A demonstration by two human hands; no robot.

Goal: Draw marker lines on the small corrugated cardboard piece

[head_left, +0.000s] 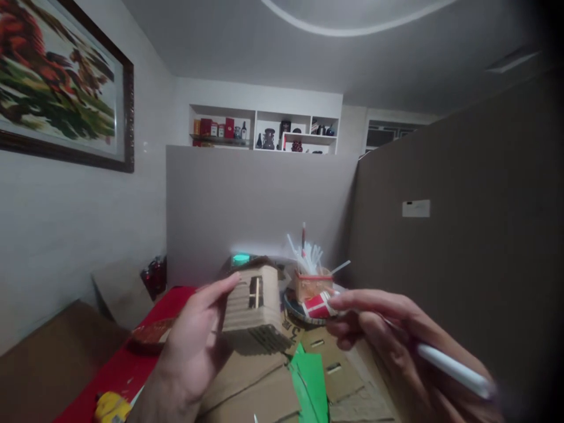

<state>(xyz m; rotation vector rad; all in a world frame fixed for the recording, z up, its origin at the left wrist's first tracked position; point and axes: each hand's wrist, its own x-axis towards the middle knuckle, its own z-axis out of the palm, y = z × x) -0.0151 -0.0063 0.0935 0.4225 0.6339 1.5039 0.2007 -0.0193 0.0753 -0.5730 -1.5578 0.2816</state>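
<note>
Cardboard model (247, 317), its window (252, 288) seemingly already fitted with sticks (258, 292), is gripped by the left hand (191, 341) above cardboard pieces (240, 370) apparently not yet joined; white pen-like tool (456, 369) is clasped by the right hand (392, 329).

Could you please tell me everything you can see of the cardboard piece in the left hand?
The cardboard piece is brown and boxy, with ridged, corrugated-looking faces, the lower one darker. A dark rectangular opening shows a pale, thin strip. The left hand grips it from the left, thumb near its upper edge, tilted over flat cardboard.
</note>
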